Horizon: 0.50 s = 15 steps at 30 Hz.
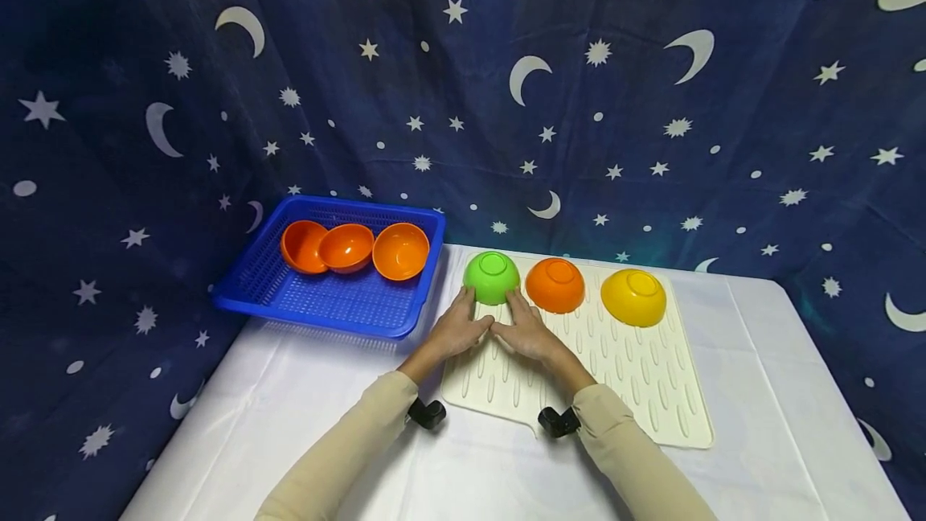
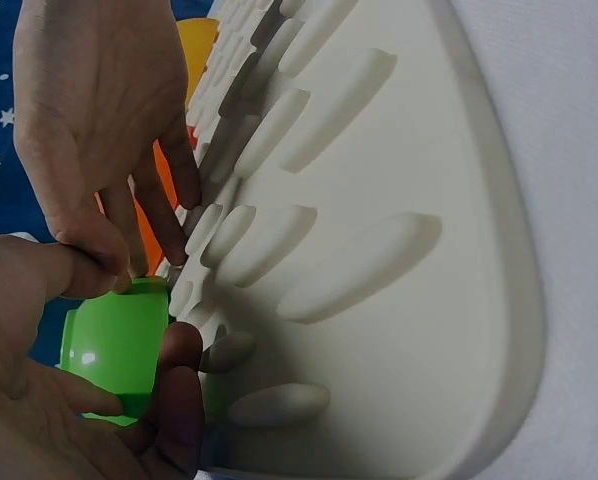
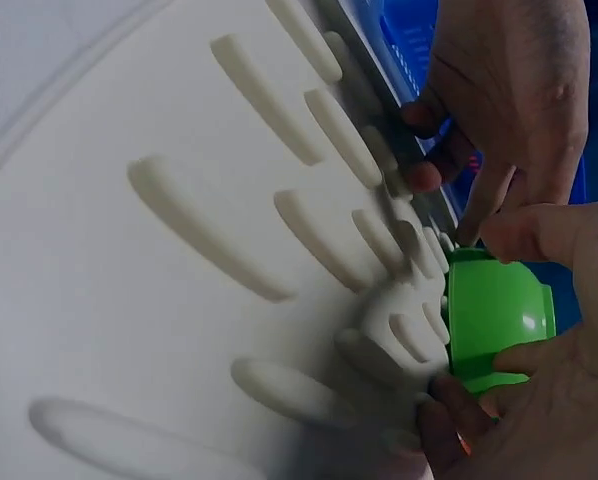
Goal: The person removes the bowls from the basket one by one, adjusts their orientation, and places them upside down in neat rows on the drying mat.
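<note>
A green bowl (image 1: pixel 492 278) sits upside down near the back left corner of the cream ridged drying mat (image 1: pixel 506 376). My left hand (image 1: pixel 460 326) touches its left side with the fingertips, and my right hand (image 1: pixel 526 330) touches the right side. Both thumbs point inward, tips close together in front of the bowl. The left wrist view has the left hand (image 2: pixel 29 370) low beside the green bowl (image 2: pixel 119 345), the right hand (image 2: pixel 104 110) above. In the right wrist view the right hand's fingers (image 3: pixel 524 358) lie along the green bowl (image 3: pixel 489 310).
An orange bowl (image 1: pixel 555 285) and a yellow bowl (image 1: pixel 633 297) stand upside down on the mat, right of the green one. At the left, a blue basket (image 1: pixel 318 313) holds three orange bowls (image 1: pixel 401 251). A dark star-patterned curtain (image 1: pixel 463 87) hangs behind the white-covered table (image 1: pixel 767 392).
</note>
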Motion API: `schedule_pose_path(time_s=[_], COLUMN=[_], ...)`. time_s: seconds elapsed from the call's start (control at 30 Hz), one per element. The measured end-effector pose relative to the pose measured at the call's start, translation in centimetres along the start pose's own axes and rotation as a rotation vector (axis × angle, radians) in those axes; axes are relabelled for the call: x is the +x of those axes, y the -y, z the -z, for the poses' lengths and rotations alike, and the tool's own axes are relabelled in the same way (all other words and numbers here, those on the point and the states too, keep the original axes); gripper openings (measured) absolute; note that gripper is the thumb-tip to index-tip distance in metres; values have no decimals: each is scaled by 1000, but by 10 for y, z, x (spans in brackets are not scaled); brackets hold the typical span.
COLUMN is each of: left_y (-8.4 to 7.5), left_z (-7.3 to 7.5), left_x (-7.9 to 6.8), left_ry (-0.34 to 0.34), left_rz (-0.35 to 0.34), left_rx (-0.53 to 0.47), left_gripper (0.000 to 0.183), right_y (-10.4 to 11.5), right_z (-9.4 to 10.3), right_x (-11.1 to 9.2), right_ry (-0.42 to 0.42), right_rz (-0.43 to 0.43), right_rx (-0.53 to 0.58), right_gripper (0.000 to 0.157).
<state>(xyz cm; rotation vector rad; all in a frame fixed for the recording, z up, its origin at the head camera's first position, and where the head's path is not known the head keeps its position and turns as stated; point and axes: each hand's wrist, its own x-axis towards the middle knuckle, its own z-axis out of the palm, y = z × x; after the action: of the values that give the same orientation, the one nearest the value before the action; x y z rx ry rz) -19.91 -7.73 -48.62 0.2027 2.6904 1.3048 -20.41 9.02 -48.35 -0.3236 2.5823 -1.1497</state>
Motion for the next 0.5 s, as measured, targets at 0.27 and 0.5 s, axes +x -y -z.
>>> schedule_pose_path(time_s=[0.27,0.5], left_y=[-4,-8], left_z=[0,1], left_x=[-12,-29], left_ry=[-19,-54], left_rz=[3,-50], left_rx=[5,-11], left_gripper=[76,73], right_y=[-4,-1], right_z=[-1,-4], right_x=[-11,-38], right_ry=[-61,-69], right_rz=[82,141], right_rx=[6,-84], right_gripper=[67,60])
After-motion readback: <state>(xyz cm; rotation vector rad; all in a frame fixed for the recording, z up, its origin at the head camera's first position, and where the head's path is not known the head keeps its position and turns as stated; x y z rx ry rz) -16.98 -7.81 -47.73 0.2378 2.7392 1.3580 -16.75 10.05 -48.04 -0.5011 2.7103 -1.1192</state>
